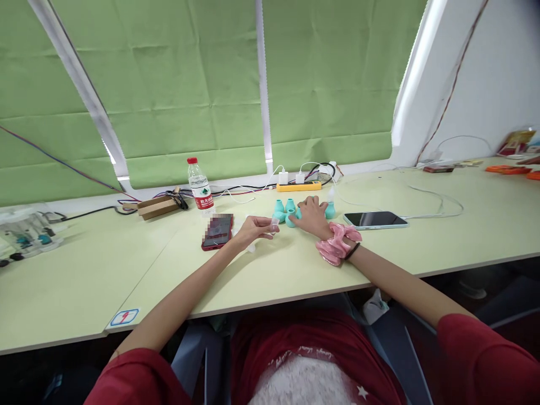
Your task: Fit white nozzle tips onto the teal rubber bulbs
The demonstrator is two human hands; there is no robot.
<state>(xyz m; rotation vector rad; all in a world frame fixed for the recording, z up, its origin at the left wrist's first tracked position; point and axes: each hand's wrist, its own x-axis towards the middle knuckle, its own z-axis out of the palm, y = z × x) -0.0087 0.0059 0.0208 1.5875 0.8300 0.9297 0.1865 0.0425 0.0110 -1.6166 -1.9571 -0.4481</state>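
Note:
My left hand (256, 229) pinches a small clear plastic piece (274, 224) between thumb and fingers, a little above the table. Several teal rubber bulbs with narrow necks stand in a cluster; one teal bulb (279, 207) is at its left side. Over the right part of that cluster lies my right hand (313, 217), thumb and fingers apart, its thumb close to a front bulb (291, 219). Another teal bulb (330, 210), topped by a clear tip, stands just right of this hand. Some bulbs are partly hidden beneath my fingers.
A red-cased phone (217, 231) and clear plastic pieces lie by my left hand. Behind stand a water bottle (200, 188), a cardboard box (158, 207) and a yellow power strip (298, 186). Rightward lies a charging phone (375, 219). Clear containers (29, 230) occupy the far left.

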